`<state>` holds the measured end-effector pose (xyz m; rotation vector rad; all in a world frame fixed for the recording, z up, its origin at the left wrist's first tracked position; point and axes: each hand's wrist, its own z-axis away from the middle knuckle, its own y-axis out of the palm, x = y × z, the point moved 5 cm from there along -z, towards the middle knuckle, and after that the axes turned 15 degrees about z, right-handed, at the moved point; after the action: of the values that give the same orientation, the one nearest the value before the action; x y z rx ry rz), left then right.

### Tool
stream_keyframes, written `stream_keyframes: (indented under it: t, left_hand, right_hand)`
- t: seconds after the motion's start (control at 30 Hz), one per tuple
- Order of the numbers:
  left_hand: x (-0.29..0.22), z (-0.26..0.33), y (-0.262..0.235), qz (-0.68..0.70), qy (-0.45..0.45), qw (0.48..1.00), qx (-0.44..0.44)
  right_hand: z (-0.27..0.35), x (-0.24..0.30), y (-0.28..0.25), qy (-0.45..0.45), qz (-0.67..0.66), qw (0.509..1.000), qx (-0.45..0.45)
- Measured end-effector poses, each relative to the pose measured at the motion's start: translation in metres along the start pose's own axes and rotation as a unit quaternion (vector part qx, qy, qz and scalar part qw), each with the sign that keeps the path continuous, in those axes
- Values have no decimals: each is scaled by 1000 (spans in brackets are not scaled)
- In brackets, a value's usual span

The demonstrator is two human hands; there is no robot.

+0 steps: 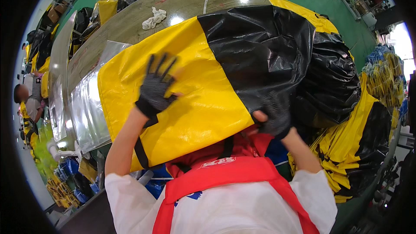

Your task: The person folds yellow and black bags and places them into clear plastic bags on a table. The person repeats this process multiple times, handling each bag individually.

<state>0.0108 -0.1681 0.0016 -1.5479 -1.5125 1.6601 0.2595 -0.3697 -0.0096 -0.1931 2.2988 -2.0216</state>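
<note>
Smoothing step: my left hand lies spread on the yellow-and-black bag; my right hand, at four o'clock, pinches its edge. Next, I judge, an even pull.

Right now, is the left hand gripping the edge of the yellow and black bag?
No, the gloved left hand lies open with fingers spread on the yellow part of the bag.
</note>
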Motion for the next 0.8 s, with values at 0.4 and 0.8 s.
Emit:
stream_keyframes:
  t: [0.4, 0.8]
  left_hand:
    - [-36, -104, 117, 81, 310, 947, 13]
    - [43, 67, -19, 18, -12, 1000, 22]
  right_hand:
    - [-85, 17, -85, -111, 36, 993, -2]
    - [-262, -74, 101, -45, -53, 958, 278]
